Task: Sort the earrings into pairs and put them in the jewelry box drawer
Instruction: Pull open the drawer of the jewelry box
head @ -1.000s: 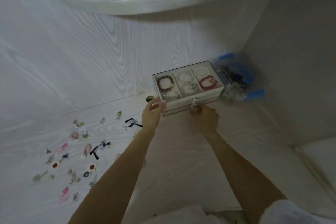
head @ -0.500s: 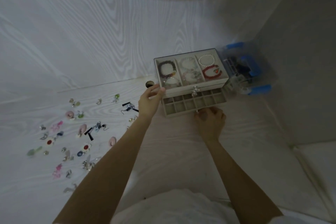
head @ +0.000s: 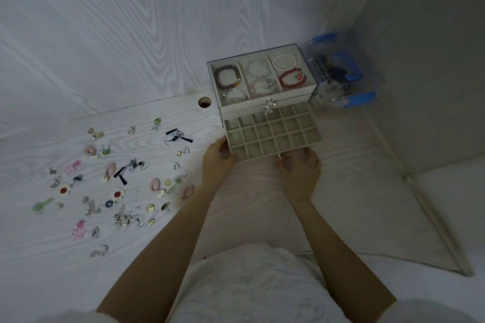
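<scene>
Left hand (head: 218, 158) grips the drawer (head: 273, 134) corner, right hand (head: 299, 168) pinches its front-edge knob (head: 280, 157).

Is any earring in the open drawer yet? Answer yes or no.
No: every compartment of the drawer shows bare lining, and the earrings lie on the table to its left.

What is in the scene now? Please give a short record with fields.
jewelry box: three bracelet compartments on top
drawer: pulled out, grid cells look empty
left hand: grips drawer's left front corner
right hand: at drawer's front edge by its knob
earrings: scattered on the desk, left of the box
blue-clipped clear container: right of the box
</scene>
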The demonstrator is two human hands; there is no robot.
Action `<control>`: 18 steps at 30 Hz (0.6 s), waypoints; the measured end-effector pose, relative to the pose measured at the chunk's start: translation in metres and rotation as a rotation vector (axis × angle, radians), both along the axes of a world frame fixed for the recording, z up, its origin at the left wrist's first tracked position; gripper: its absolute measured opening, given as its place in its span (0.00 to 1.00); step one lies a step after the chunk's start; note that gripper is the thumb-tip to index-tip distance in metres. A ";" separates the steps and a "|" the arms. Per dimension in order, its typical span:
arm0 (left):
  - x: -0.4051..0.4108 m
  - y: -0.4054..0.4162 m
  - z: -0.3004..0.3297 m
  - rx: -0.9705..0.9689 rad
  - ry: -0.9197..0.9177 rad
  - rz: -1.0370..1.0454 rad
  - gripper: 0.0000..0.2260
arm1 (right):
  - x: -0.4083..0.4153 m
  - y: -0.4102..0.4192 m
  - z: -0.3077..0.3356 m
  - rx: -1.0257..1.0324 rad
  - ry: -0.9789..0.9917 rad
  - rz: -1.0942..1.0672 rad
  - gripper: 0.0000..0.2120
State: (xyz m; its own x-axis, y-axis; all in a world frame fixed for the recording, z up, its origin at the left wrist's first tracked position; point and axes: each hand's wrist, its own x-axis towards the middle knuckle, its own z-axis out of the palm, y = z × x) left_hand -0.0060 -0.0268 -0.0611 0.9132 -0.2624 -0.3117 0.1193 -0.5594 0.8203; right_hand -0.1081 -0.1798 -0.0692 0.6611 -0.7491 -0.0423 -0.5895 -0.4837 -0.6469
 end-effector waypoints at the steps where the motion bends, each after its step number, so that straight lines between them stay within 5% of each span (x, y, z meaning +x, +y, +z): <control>1: 0.000 0.000 0.000 0.000 -0.005 0.001 0.22 | -0.001 0.000 0.000 0.003 -0.007 -0.001 0.07; 18: -0.016 -0.003 0.013 -0.089 -0.004 0.066 0.19 | -0.009 0.000 0.000 0.023 -0.057 0.014 0.07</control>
State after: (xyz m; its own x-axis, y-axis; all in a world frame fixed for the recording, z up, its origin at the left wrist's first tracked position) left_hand -0.0216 -0.0297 -0.0481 0.9305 -0.2283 -0.2863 0.1501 -0.4753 0.8669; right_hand -0.1170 -0.1795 -0.0696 0.6734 -0.7390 -0.0220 -0.5449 -0.4760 -0.6903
